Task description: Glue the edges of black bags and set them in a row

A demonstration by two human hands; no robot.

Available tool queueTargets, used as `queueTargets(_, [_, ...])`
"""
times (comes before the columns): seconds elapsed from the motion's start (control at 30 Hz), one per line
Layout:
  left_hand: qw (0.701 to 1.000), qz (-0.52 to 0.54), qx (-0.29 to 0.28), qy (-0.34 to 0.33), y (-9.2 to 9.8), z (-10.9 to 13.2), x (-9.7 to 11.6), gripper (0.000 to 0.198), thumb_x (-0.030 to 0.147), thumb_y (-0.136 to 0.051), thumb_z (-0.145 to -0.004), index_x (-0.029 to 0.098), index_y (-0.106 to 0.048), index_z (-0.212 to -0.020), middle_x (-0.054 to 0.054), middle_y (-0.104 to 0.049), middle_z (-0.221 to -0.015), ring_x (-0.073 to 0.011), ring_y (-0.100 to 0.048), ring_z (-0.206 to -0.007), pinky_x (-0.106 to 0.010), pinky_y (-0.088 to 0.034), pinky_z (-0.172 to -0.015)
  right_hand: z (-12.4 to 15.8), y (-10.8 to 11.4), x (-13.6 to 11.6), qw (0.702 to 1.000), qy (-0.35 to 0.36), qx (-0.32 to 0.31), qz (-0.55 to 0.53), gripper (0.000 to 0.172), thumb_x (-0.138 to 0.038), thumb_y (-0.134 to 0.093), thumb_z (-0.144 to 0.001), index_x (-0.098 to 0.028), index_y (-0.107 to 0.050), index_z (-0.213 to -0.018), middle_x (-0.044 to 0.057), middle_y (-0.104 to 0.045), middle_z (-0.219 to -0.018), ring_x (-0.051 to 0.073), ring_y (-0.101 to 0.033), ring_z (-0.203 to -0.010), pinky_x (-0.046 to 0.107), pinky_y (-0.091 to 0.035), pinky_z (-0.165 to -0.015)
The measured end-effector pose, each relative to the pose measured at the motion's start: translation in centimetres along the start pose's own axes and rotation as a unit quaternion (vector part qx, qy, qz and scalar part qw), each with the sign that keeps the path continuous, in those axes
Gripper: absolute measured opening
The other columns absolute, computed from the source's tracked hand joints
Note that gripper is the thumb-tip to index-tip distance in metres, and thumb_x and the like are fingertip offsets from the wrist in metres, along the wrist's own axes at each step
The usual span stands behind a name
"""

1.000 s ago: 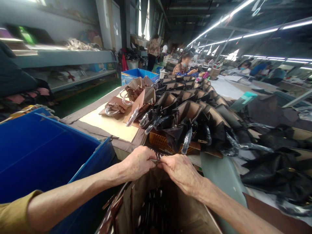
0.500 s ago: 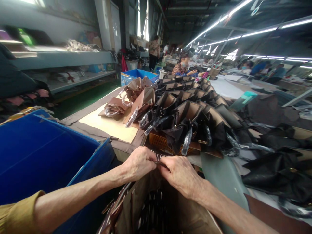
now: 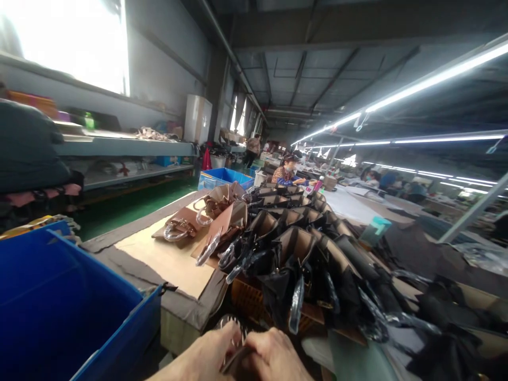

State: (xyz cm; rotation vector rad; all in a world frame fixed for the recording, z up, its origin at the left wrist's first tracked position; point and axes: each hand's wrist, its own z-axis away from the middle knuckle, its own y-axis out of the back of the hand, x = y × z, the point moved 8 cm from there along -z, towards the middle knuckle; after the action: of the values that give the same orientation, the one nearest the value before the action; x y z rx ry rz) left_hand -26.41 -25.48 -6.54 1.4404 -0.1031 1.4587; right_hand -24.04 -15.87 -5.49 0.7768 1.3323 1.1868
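While your left hand (image 3: 204, 352) and right hand (image 3: 280, 354) sit close together at the bottom, both clamped on a brown strip (image 3: 238, 362) between them, you've got something that looks thin, light and bendy. Pinch it near the edge; it could slip or crease if you hold it loosely. Just beyond, black bags (image 3: 293, 243) with plastic-wrapped handles (image 3: 296, 306) crowd the table (image 3: 178, 306), brown bags (image 3: 224, 225) beside them, and farther off a co-worker (image 3: 282, 173) sits.

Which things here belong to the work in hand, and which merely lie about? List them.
Work in hand: left hand, right hand, the brown edge they hold; probably black bags, brown bags.

Apparently lying about: large blue bin, green bottle, teal-topped item.
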Motion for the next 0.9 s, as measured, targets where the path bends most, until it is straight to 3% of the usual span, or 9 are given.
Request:
queueTargets(0.07, [1.000,0.002,-0.019,0.015,-0.1,0.9,-0.8,0.046,0.023,-0.061,-0.050,0.024,-0.048,-0.094,0.006,-0.061,-0.068,-0.0170,-0.056,-0.064,-0.022,-0.037,-0.056,0.2,0.4,0.0,1.000,-0.013,0.000,-0.018,0.023,-0.015,-0.048,-0.075,-0.026,-0.068,-0.078,0.000,-0.069,-0.075,0.017,-0.062,-0.075,0.023,-0.037,-0.063])
queueTargets(0.17, [0.999,-0.013,-0.032,0.023,0.3,2.5,-0.8,0.053,0.028,-0.061,-0.052,0.025,-0.046,-0.103,0.006,-0.064,-0.072,-0.0179,-0.059,-0.066,-0.022,-0.038,-0.056,-0.1,2.0,-0.2,0.999,-0.028,0.026,-0.029,0.025,-0.015,-0.045,-0.078,-0.025,-0.068,-0.075,0.000,-0.069,-0.077,0.016,-0.061,-0.079,0.023,-0.036,-0.068])
queueTargets(0.3, [0.998,-0.052,0.043,0.020,2.7,3.7,0.0,0.037,0.019,-0.050,-0.058,0.023,-0.053,-0.095,0.003,-0.065,-0.078,-0.0184,-0.059,-0.071,-0.022,-0.038,-0.055,-1.2,4.2,0.0,0.998,-0.034,0.052,-0.019,0.020,-0.019,-0.049,-0.077,-0.022,-0.067,-0.071,0.003,-0.068,-0.077,0.018,-0.058,-0.081,0.026,-0.033,-0.069])
queueTargets(0.47, [0.990,-0.070,0.114,-0.033,6.7,2.8,0.4,0.032,0.010,-0.040,-0.058,0.020,-0.059,-0.082,0.002,-0.062,-0.073,-0.0161,-0.057,-0.071,-0.021,-0.036,-0.055,-2.9,6.4,0.0,0.998,-0.026,0.059,-0.022,0.013,-0.022,-0.054,-0.073,-0.020,-0.064,-0.064,0.002,-0.064,-0.070,0.017,-0.056,-0.078,0.025,-0.031,-0.066])
queueTargets(0.6, [0.984,-0.088,0.148,-0.055,9.2,2.0,0.0,0.030,0.011,-0.041,-0.060,0.020,-0.058,-0.082,0.003,-0.060,-0.071,-0.0147,-0.055,-0.070,-0.021,-0.035,-0.055,-2.4,6.4,-0.5,0.997,-0.032,0.059,-0.040,0.015,-0.024,-0.054,-0.073,-0.020,-0.058,-0.059,-0.001,-0.060,-0.065,0.015,-0.054,-0.074,0.024,-0.030,-0.062])
queueTargets(0.77, [0.988,-0.114,0.091,-0.055,7.4,2.2,-1.3,0.031,0.011,-0.042,-0.061,0.021,-0.058,-0.085,0.003,-0.059,-0.075,-0.0152,-0.054,-0.073,-0.022,-0.037,-0.058,-0.3,3.6,-0.6,0.995,-0.059,0.054,-0.061,0.020,-0.022,-0.051,-0.074,-0.019,-0.049,-0.055,-0.001,-0.057,-0.063,0.015,-0.052,-0.072,0.026,-0.028,-0.061])
queueTargets(0.9, [0.967,-0.187,0.152,-0.089,6.3,3.2,-1.3,0.033,0.009,-0.044,-0.066,0.021,-0.057,-0.093,0.000,-0.061,-0.088,-0.0185,-0.053,-0.087,-0.029,-0.041,-0.077,1.1,2.0,0.5,0.991,-0.094,0.045,-0.080,0.022,-0.022,-0.049,-0.077,-0.019,-0.048,-0.056,0.000,-0.058,-0.064,0.016,-0.052,-0.071,0.026,-0.027,-0.062])
